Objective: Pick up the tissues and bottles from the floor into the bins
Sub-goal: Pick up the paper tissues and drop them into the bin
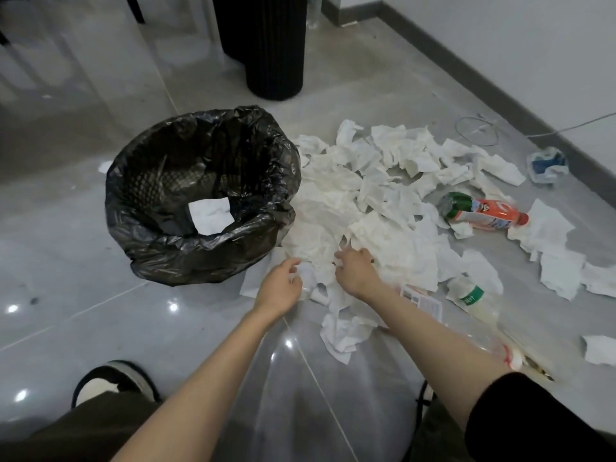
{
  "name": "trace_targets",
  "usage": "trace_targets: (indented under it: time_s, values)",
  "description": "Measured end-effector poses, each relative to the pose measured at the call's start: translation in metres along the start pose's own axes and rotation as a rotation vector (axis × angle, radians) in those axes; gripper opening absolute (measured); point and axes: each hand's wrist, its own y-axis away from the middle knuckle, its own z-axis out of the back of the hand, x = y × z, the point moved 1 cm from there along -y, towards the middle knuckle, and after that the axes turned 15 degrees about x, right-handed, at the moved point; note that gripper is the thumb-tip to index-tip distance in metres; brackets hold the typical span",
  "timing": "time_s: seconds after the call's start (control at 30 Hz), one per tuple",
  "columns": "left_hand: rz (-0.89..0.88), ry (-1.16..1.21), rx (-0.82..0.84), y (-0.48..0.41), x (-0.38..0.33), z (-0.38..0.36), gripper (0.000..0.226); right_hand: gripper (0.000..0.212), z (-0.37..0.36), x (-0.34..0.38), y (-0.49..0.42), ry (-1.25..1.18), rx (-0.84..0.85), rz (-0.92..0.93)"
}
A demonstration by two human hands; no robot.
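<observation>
A big heap of crumpled white tissues (376, 198) covers the grey floor right of a bin lined with a black bag (200, 195); one tissue (210, 215) lies inside the bin. My left hand (280, 288) curls its fingers round a tissue at the heap's near edge. My right hand (355, 270) reaches into the heap beside it, fingers bent into the tissues. A red-labelled bottle with a green base (483, 211) lies on its side at the right. A clear bottle with a green label (473, 298) lies nearer, partly under tissues.
A tall black ribbed bin (275, 45) stands at the back. A blue-and-white packet (546, 165) and a white cable (480, 131) lie by the right wall. More tissues (600, 350) lie at the far right. My shoe (113, 383) is at the lower left.
</observation>
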Motion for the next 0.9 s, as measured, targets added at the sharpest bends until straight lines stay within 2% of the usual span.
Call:
trace_targets:
  time_s: [0.1,0.2,0.27,0.37,0.43,0.5,0.6,0.67,0.8,0.9]
  values:
    - [-0.017,0.057,0.011,0.001,-0.002,0.001,0.044,0.035,0.009,0.000,0.014,-0.274,-0.171,0.009]
    - [-0.038,0.197,0.032,0.006,-0.015,0.008,0.050,0.027,0.022,0.004,0.033,-0.574,-0.285,0.030]
    - [-0.081,0.272,0.088,0.012,-0.028,0.011,0.057,0.023,0.029,0.006,0.043,-0.706,-0.270,0.086]
    - [-0.201,0.319,0.158,0.026,-0.047,0.012,0.071,0.019,0.036,0.009,0.057,-0.882,-0.152,0.141]
    - [-0.270,0.344,0.148,0.032,-0.051,0.011,0.074,0.026,0.039,0.011,0.065,-0.942,-0.091,0.157]
    - [-0.289,0.377,0.113,0.035,-0.049,0.011,0.068,0.030,0.040,0.012,0.071,-0.988,-0.042,0.168]
    - [-0.280,0.415,0.017,0.040,-0.048,0.015,0.045,0.020,0.038,0.013,0.074,-1.001,0.011,0.202]
    - [-0.270,0.433,-0.014,0.046,-0.047,0.018,0.037,0.015,0.033,0.013,0.077,-0.978,0.022,0.219]
    - [-0.232,0.487,0.138,0.050,-0.040,0.015,0.036,0.015,0.021,0.016,0.083,-0.954,0.010,0.213]
    - [-0.223,0.508,0.112,0.049,-0.035,0.009,0.028,0.021,0.012,0.018,0.085,-0.972,-0.003,0.185]
